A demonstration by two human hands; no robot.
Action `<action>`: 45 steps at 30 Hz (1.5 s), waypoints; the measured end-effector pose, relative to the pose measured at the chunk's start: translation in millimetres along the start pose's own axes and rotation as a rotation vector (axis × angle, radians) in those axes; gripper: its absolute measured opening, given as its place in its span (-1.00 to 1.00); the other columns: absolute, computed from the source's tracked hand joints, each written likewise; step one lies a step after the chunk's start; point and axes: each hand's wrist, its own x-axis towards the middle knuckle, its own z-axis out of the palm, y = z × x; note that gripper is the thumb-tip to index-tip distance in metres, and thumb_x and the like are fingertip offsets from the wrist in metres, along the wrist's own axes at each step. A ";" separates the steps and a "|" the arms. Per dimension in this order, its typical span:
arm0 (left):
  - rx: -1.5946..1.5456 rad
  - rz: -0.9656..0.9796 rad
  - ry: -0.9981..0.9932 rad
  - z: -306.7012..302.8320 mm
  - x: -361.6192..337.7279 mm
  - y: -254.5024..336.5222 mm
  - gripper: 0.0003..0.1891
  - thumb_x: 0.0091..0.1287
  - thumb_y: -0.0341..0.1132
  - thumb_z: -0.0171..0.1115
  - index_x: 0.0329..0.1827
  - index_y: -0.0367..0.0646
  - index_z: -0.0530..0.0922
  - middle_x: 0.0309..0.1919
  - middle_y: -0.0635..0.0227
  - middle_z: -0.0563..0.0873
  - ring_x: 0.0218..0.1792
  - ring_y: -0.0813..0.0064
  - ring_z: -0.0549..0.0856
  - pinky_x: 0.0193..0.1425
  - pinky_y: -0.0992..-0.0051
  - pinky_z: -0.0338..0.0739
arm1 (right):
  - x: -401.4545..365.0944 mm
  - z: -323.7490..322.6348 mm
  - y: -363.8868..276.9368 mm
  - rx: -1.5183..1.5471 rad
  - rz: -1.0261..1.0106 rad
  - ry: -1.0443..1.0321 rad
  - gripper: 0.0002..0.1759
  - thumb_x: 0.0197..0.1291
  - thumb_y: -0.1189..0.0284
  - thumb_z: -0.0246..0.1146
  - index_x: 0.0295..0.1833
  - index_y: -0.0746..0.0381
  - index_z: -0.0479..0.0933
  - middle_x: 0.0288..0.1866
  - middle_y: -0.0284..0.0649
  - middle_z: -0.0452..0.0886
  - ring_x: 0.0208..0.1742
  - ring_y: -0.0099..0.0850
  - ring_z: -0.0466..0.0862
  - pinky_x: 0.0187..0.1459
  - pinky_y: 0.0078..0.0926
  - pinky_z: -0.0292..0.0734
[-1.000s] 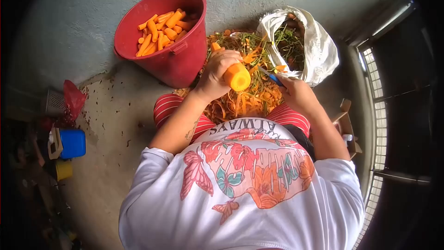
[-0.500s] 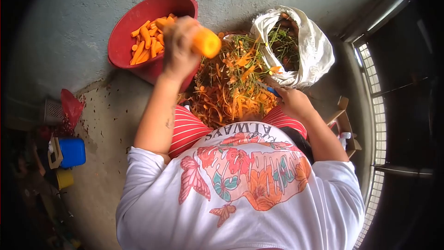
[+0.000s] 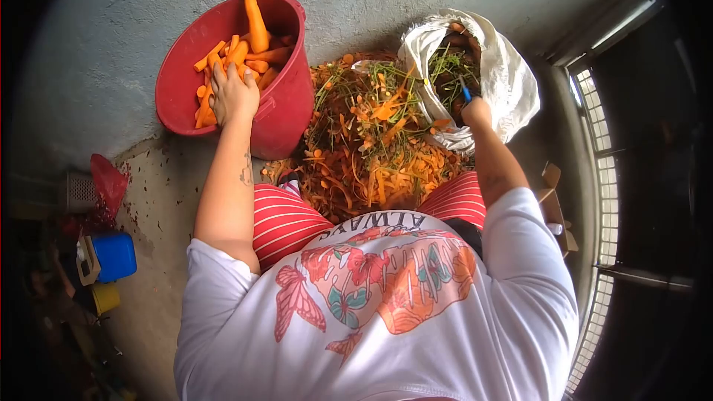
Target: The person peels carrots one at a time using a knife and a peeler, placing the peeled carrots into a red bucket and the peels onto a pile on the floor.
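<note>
My left hand point(image 3: 235, 94) is over the near rim of a red bucket point(image 3: 286, 108), fingers spread and open, with nothing gripped. Peeled carrots point(image 3: 238, 52) lie in the bucket just past my fingertips. One long carrot point(image 3: 255, 21) points up above the others near the back rim, apart from my hand. My right hand point(image 3: 476, 113) is closed on the blue handle of a small knife point(image 3: 466, 92), at the mouth of a white sack point(image 3: 509, 93). Its thin blade points into the sack, over green stalks point(image 3: 450, 67) and carrots.
A heap of orange peelings and green stalks point(image 3: 371, 141) covers the floor between the bucket and sack, in front of my striped legs. The wall stands behind. At left are a blue container point(image 3: 115, 256) and a red bag point(image 3: 110, 186); at right, a cardboard box point(image 3: 551, 204).
My left hand has let go of a peeled carrot and moved left over the bucket. My right hand has carried the knife up from the heap to the sack's mouth.
</note>
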 end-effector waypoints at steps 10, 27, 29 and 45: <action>-0.036 -0.014 0.046 9.8 2.9 -1.5 -0.54 0.32 -0.05 0.03 0.13 -0.20 0.47 0.28 -0.01 0.35 0.19 0.01 0.46 0.15 0.14 0.46 | 0.0 51.0 -14.5 -0.112 0.214 0.090 -0.73 0.33 0.41 -0.01 -0.05 0.25 0.57 0.04 -0.11 0.54 0.01 -0.15 0.64 -0.06 -0.21 0.60; -0.199 0.053 0.135 4.1 -4.9 -1.6 -0.70 0.24 -0.16 0.10 -0.12 -0.18 0.58 -0.06 0.17 0.60 -0.04 0.10 0.60 -0.01 0.17 0.51 | -28.2 -103.3 -29.0 0.007 -0.492 0.074 -0.58 -0.22 0.21 0.42 -0.29 0.27 0.54 -0.37 -0.07 0.63 -0.28 -0.13 0.66 -0.21 -0.22 0.52; -0.303 0.231 0.253 3.7 -10.7 0.6 -0.76 0.18 -0.25 0.15 -0.18 -0.18 0.59 -0.12 0.18 0.62 -0.08 0.11 0.60 -0.01 0.18 0.50 | -44.2 -128.2 -41.4 0.087 -0.542 0.015 -0.57 -0.22 0.23 0.45 -0.27 0.29 0.55 -0.41 -0.07 0.63 -0.33 -0.20 0.66 -0.22 -0.27 0.52; -0.421 0.838 0.286 -59.8 -175.1 104.2 -0.18 -0.09 -0.21 0.49 0.27 -0.21 0.28 0.21 0.17 0.40 0.25 0.15 0.38 0.32 0.06 0.19 | -178.5 -127.3 -102.5 0.820 -0.639 -0.965 -0.35 -0.14 0.34 0.53 0.06 0.43 0.47 -0.26 -0.21 0.63 -0.22 -0.46 0.58 -0.08 -0.59 0.45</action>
